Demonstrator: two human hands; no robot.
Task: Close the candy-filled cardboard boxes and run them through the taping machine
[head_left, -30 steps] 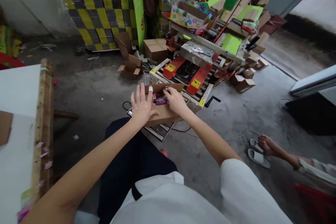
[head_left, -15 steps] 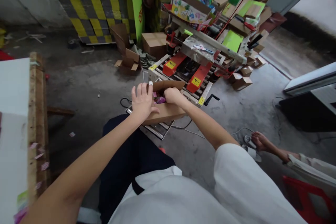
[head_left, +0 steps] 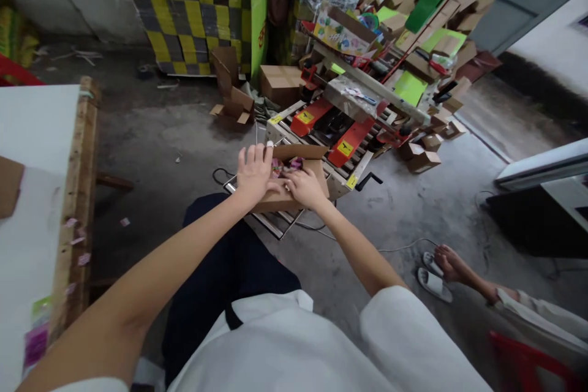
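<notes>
Contents (head_left: 296, 163) partly behind both hands (head_left: 253, 173) (head_left: 305, 186)

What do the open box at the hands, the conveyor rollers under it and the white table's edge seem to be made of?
Open box: probably cardboard, matt brown, judging by its plain tan colour and stiff folds.
Conveyor rollers: likely metal, smooth and shiny, from the bright streaks along them.
White table's edge: apparently wood, rough-looking, by its uneven brown surface; any coating can't be told.
</notes>
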